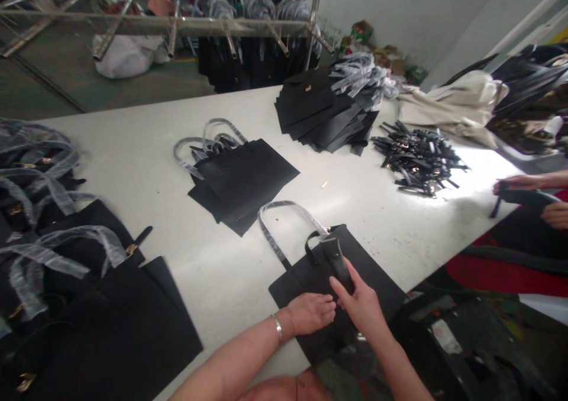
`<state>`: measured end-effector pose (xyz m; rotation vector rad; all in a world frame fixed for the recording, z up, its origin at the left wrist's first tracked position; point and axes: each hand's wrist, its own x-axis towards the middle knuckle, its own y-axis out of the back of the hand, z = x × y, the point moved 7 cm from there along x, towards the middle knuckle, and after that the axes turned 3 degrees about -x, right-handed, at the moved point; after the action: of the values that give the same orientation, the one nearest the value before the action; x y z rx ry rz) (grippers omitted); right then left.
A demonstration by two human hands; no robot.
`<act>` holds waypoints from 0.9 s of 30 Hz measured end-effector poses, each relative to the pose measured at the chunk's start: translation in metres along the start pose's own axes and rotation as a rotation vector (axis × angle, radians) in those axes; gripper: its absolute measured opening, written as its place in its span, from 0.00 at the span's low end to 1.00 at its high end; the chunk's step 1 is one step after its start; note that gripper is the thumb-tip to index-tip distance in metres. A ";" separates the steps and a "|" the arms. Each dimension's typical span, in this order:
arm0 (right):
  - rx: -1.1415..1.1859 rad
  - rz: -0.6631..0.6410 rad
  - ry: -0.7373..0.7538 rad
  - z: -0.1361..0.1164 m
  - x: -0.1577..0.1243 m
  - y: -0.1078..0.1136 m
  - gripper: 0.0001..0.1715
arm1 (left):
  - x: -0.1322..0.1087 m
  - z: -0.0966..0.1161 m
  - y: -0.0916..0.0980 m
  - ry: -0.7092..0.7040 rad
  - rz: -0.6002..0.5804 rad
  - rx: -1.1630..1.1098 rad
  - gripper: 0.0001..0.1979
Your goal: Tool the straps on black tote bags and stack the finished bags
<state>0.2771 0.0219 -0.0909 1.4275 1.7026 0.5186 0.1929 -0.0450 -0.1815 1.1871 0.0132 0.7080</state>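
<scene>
Right hand [361,306] pinching black strap tab [338,265] between thumb and fingers. Left hand [310,313], bracelet [277,328] on wrist, lying flat, fingers together, on black bag [377,285] at 6 o'clock, near table edge [461,248]. Possible risk: tab slipping from pinch under tension, or bag sliding over edge; plastic-wrapped handle [284,223] could crease if pressed. Co-worker's hands [519,183] at 3 o'clock. Stacked bags [239,182] at 12 o'clock. No readable brand or writing.

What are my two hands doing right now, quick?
Left hand: curled, fingertips at the black tote bag, grip unclear.
Right hand: pinching the black strap tab.
</scene>
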 end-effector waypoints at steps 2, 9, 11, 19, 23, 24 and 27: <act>0.041 -0.033 -0.054 0.010 -0.009 0.003 0.43 | -0.001 0.003 -0.001 0.036 0.007 0.000 0.14; 0.118 -0.350 -0.133 0.039 -0.054 -0.023 0.42 | -0.041 0.037 -0.017 0.218 0.075 -0.011 0.15; 0.116 -0.409 -0.114 0.037 -0.060 -0.035 0.41 | -0.048 0.042 -0.017 0.216 0.062 -0.089 0.14; 0.053 -0.423 0.044 -0.006 -0.047 -0.070 0.39 | -0.040 0.035 -0.008 0.260 -0.060 -0.410 0.13; 0.043 -0.237 0.193 -0.039 -0.025 -0.067 0.41 | -0.045 0.037 -0.009 0.262 -0.038 -0.343 0.19; 0.067 -0.178 0.174 -0.042 -0.019 -0.060 0.42 | -0.047 0.039 -0.009 0.256 -0.029 -0.337 0.20; 0.178 -0.056 0.051 -0.034 -0.007 -0.027 0.42 | -0.053 0.044 -0.007 0.241 -0.034 -0.304 0.20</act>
<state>0.2344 0.0151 -0.0897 1.4971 1.8625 0.3838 0.1705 -0.1100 -0.1884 0.8054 0.1229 0.7894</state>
